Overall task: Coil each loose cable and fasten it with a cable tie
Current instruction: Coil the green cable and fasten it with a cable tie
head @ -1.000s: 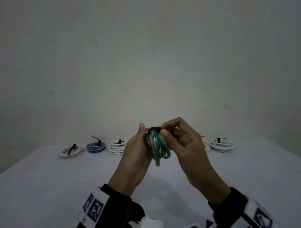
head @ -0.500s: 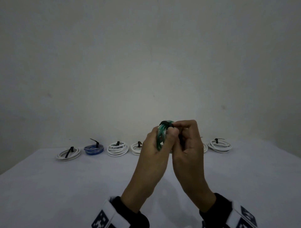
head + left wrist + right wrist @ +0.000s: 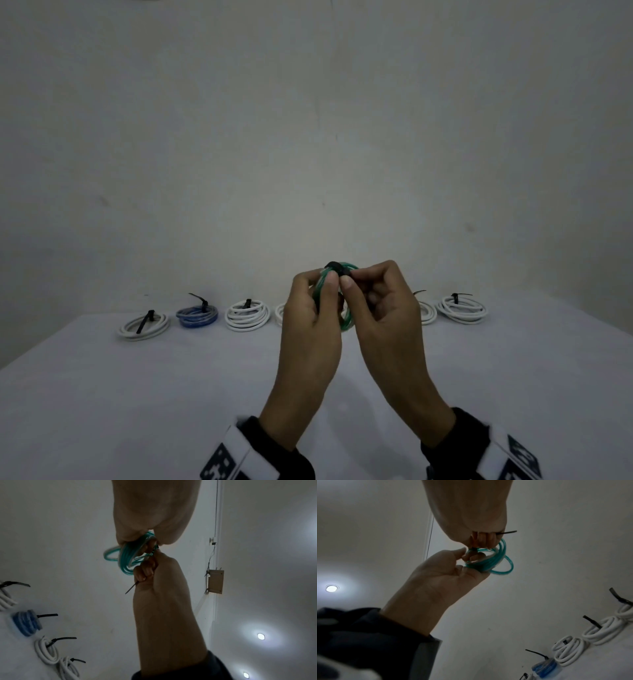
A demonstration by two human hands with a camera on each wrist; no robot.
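A coiled green cable is held in the air above the table, between my two hands. My left hand grips the coil, thumb on its near side; the left wrist view shows the green cable coming out of those fingers. A black cable tie wraps the top of the coil. My right hand pinches the tie there, fingers curled. The tie's thin tail sticks out of my right fist, also seen as the tie tail. The tie's head is mostly hidden by fingertips.
Along the far edge of the white table lies a row of tied coils: a white coil, a blue coil, another white coil, and a white coil at the right. Others are partly hidden behind my hands.
Both hands have risen and closed together, turning the green coil from hanging down to upright. My right fingers have curled in tighter on the tie.
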